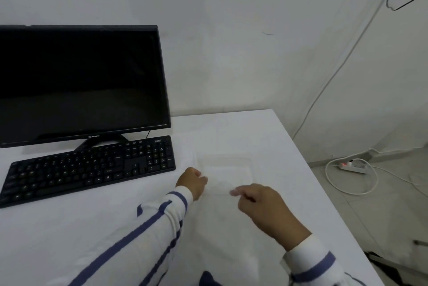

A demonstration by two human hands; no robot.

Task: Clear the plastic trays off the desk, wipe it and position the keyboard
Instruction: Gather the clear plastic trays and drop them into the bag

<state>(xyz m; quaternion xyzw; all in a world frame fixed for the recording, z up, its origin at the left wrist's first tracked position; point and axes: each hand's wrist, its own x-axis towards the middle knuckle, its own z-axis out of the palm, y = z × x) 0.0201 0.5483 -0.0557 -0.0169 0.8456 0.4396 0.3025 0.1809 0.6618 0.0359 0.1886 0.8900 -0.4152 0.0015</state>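
Observation:
A clear plastic tray (228,168) lies on the white desk (92,228), right of the black keyboard (90,167). It is faint against the cloth. My left hand (192,181) is at the tray's near left corner with fingers curled on its rim. My right hand (259,202) reaches toward the tray's near edge, its fingertips at the rim; whether they pinch it is unclear. The keyboard sits angled in front of the monitor, its left end nearer me.
A dark monitor (78,82) stands at the back left behind the keyboard. The desk's right edge drops to a tiled floor with a white power strip (352,166) and looped cable. Wires hang on the wall.

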